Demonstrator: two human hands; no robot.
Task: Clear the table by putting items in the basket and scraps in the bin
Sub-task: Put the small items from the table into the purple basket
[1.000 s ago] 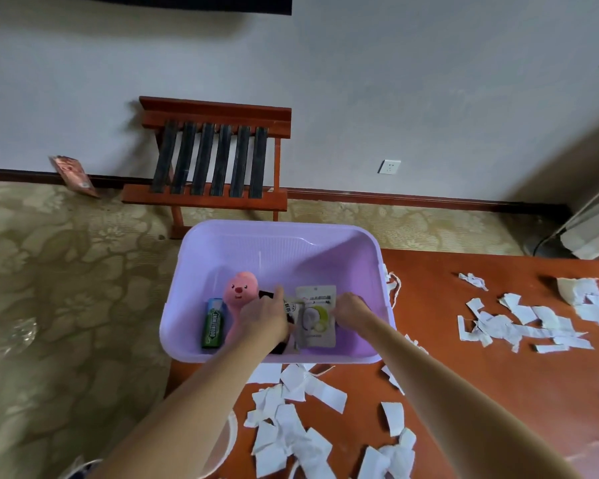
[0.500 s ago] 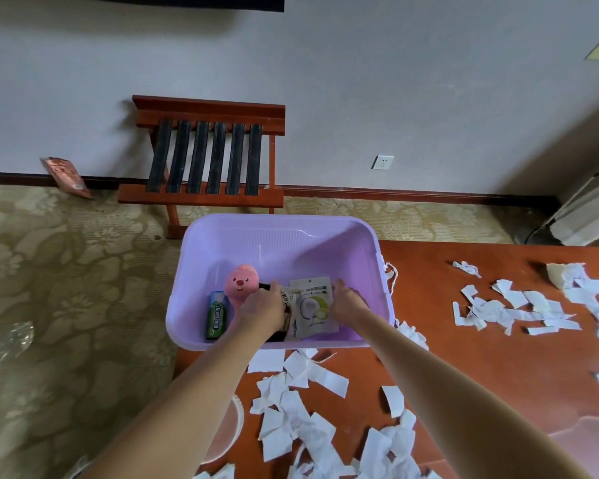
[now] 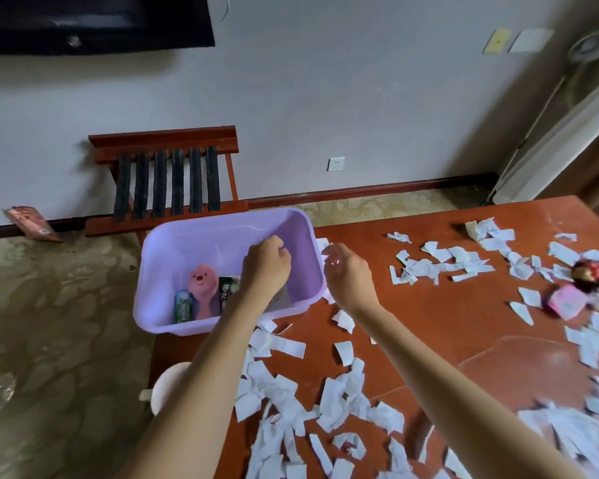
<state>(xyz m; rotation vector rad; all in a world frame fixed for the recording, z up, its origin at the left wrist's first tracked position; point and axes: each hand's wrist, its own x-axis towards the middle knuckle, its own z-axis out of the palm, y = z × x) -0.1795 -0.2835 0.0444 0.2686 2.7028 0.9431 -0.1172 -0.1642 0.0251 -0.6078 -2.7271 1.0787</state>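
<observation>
Left hand (image 3: 265,267) over purple basket (image 3: 173,243), right hand (image 3: 348,274) beside rim; both loosely curled, apparently empty. Advice: fetch pink item (image 3: 567,304) far right without scattering paper scraps (image 3: 325,402).

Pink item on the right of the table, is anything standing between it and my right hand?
Nothing upright. Only flat paper scraps lie on the table between the right hand and the pink item. A small toy figure sits beside the item, on the wall side, off the direct line.
</observation>
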